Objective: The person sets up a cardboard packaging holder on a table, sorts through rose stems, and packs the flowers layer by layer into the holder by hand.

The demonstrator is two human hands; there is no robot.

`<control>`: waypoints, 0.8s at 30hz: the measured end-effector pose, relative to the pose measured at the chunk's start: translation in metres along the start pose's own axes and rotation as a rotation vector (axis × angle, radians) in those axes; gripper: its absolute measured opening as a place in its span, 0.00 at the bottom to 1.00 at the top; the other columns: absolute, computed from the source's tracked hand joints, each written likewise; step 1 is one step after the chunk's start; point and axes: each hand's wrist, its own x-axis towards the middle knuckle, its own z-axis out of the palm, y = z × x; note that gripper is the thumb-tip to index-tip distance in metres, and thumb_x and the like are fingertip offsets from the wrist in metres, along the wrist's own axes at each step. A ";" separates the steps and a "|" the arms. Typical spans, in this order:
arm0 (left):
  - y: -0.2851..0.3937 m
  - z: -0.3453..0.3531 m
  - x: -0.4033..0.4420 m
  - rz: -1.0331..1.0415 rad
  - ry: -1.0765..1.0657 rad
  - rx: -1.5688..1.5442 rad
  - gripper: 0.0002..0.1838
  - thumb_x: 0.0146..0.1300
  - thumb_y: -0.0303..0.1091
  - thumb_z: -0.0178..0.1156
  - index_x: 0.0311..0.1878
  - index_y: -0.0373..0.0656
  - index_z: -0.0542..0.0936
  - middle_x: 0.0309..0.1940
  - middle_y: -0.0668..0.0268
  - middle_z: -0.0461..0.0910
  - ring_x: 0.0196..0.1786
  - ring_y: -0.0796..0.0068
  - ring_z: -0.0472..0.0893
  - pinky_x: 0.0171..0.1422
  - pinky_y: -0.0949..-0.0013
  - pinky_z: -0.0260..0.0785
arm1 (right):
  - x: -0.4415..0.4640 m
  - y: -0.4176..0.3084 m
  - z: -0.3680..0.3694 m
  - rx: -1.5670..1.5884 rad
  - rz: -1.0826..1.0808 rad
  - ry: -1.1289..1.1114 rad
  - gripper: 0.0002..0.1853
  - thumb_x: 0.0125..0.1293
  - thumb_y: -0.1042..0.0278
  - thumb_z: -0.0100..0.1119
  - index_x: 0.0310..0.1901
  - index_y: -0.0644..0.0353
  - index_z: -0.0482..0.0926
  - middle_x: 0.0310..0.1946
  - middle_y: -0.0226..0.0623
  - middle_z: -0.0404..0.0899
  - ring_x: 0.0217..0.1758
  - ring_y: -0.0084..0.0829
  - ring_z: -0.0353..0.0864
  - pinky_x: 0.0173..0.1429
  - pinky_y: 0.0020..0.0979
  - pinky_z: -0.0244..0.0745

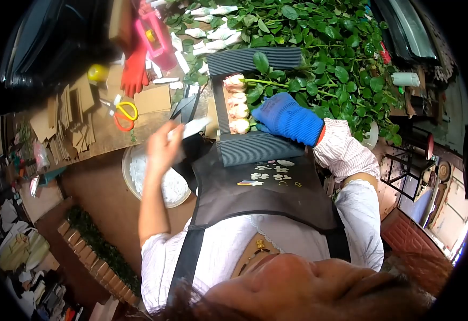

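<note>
Blurred by motion, my bare left hand [164,143] holds a white sleeve [195,127], like the ones on the rose buds at the back. My right hand [288,116], in a blue knitted glove, is closed around rose stems just behind the blooms; its fingertips are partly hidden. Several pale pink roses [239,111] lie in a row on a dark corrugated sheet [255,147], which is folded up at the near and far sides. Their heads point left and a green stem [269,83] runs right from the top one.
Leafy rose stems [319,59] cover the right of the table [103,142]. Sleeved buds [220,35], a pink tape dispenser [155,40], red glove [135,69], scissors [120,113] and cardboard pieces [65,115] lie left. A basin [129,176] of white sleeves stands below the table edge.
</note>
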 end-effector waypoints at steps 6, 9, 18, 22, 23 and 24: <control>-0.052 -0.029 -0.041 0.029 -0.390 0.836 0.20 0.57 0.48 0.72 0.49 0.50 0.84 0.46 0.60 0.86 0.57 0.54 0.78 0.59 0.54 0.68 | 0.007 -0.003 -0.001 -0.063 -0.036 -0.039 0.11 0.70 0.63 0.56 0.41 0.57 0.87 0.41 0.41 0.88 0.46 0.40 0.89 0.43 0.45 0.83; -0.017 0.019 0.002 0.273 -0.091 0.114 0.22 0.66 0.36 0.66 0.61 0.42 0.77 0.50 0.57 0.81 0.56 0.56 0.78 0.61 0.60 0.71 | 0.009 -0.005 -0.004 -0.117 -0.080 -0.060 0.10 0.70 0.65 0.57 0.41 0.56 0.87 0.41 0.40 0.88 0.46 0.39 0.89 0.43 0.44 0.83; 0.008 0.067 0.069 0.428 -0.323 -0.190 0.48 0.56 0.43 0.75 0.78 0.45 0.62 0.76 0.47 0.52 0.81 0.49 0.47 0.83 0.52 0.45 | 0.008 -0.008 -0.008 -0.163 -0.035 -0.166 0.09 0.70 0.65 0.60 0.44 0.55 0.88 0.42 0.38 0.89 0.48 0.38 0.89 0.45 0.44 0.80; 0.004 0.076 0.074 0.437 -0.335 -0.155 0.53 0.54 0.46 0.76 0.77 0.40 0.57 0.75 0.43 0.50 0.80 0.45 0.47 0.83 0.50 0.44 | 0.019 -0.026 -0.018 -0.301 -0.042 -0.281 0.08 0.70 0.65 0.60 0.44 0.54 0.87 0.39 0.36 0.88 0.44 0.37 0.88 0.43 0.44 0.77; 0.000 0.080 0.078 0.421 -0.361 -0.207 0.55 0.52 0.48 0.77 0.78 0.40 0.55 0.75 0.40 0.48 0.81 0.41 0.45 0.83 0.47 0.43 | 0.019 -0.030 -0.024 -0.371 -0.058 -0.335 0.07 0.70 0.65 0.60 0.44 0.53 0.86 0.37 0.35 0.88 0.42 0.37 0.88 0.40 0.43 0.77; 0.002 0.080 0.081 0.406 -0.386 -0.258 0.58 0.51 0.50 0.78 0.78 0.39 0.54 0.76 0.36 0.46 0.81 0.38 0.43 0.84 0.45 0.42 | 0.021 -0.030 -0.022 -0.387 -0.062 -0.325 0.08 0.71 0.65 0.59 0.43 0.52 0.88 0.37 0.32 0.89 0.41 0.35 0.88 0.40 0.42 0.75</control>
